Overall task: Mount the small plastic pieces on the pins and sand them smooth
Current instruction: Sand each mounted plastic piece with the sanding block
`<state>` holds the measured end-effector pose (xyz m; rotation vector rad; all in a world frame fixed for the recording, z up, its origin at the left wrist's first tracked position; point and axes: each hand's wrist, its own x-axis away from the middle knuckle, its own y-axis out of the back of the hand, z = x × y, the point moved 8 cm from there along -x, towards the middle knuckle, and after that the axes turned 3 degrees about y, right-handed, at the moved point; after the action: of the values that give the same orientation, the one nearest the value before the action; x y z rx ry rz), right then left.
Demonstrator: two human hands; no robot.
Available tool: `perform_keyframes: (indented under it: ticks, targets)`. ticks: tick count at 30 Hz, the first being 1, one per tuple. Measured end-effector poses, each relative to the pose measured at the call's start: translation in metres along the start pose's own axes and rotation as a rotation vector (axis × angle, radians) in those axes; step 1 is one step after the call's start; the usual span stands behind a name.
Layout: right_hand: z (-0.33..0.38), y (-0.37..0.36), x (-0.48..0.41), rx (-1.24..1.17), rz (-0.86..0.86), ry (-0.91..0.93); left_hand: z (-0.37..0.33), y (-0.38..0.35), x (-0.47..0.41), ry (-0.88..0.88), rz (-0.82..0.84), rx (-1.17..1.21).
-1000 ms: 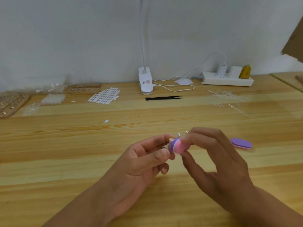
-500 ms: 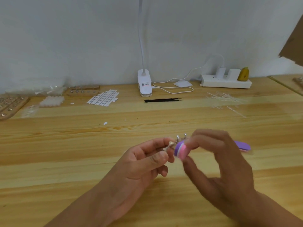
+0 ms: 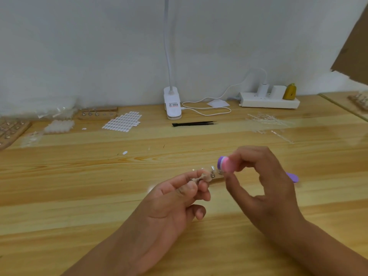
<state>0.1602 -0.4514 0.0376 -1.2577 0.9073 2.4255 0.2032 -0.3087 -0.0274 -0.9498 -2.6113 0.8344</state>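
Observation:
My left hand (image 3: pixel 175 198) pinches the near end of a small wooden strip (image 3: pixel 214 177) that carries metal pins with clear plastic pieces on them. The strip points to the right, just above the table. My right hand (image 3: pixel 260 182) pinches a pink and purple sanding block (image 3: pixel 224 163) between thumb and fingers, at the strip's far end, over the last pin. Whether the block touches a piece is blurred.
A second purple sanding block (image 3: pixel 292 177) lies partly behind my right hand. Black tweezers (image 3: pixel 194 123), a clip lamp (image 3: pixel 172 104) and a power strip (image 3: pixel 268 101) sit at the back. White adhesive tabs (image 3: pixel 122 121), wooden pin holders (image 3: pixel 97 113) and clear plastic pieces (image 3: pixel 58 126) are at the back left.
The sanding block has moved right and up, away from my left fingers to the strip's far end. More of the strip and its pins now shows.

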Motion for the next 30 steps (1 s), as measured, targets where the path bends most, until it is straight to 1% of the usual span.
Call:
perform_keyframes:
  ticks: [2, 3, 5, 8, 12, 15, 18, 22, 25, 28, 30]
  targets:
    - [-0.007, 0.002, 0.000, -0.099, -0.036, -0.128, 0.000, 0.002, -0.001, -0.014, -0.046, -0.023]
    - [-0.007, 0.001, 0.002, -0.148, -0.034, -0.159, 0.001, 0.004, -0.001, -0.025, -0.077, -0.044]
    - [-0.004, -0.005, 0.005, -0.189, 0.009, -0.179, 0.000, 0.006, 0.001, -0.058, -0.128, -0.095]
    - [-0.004, -0.013, 0.008, -0.215, 0.100, -0.210, -0.004, 0.007, 0.004, -0.114, -0.162, -0.163]
    - [0.003, -0.015, 0.012, -0.325, 0.185, -0.209, -0.002, 0.008, 0.004, -0.107, -0.201, -0.131]
    - [0.015, -0.019, 0.014, -0.229, 0.252, -0.113, 0.003, 0.002, 0.004, -0.083, -0.179, -0.115]
    - [0.016, -0.021, 0.011, -0.051, 0.206, -0.073, 0.003, -0.004, 0.008, -0.076, -0.157, -0.172]
    - [0.018, -0.014, 0.006, 0.077, 0.113, 0.005, -0.002, -0.009, 0.012, -0.122, -0.168, -0.330]
    - [0.017, -0.009, 0.006, 0.114, 0.073, 0.040, -0.010, -0.017, 0.018, -0.224, -0.187, -0.606]
    - [0.019, -0.009, 0.005, 0.166, 0.069, 0.082, -0.026, -0.023, 0.028, -0.411, -0.308, -0.950]
    - [0.022, -0.009, 0.005, 0.179, 0.066, 0.115, -0.035, -0.025, 0.034, -0.511, -0.394, -1.051]
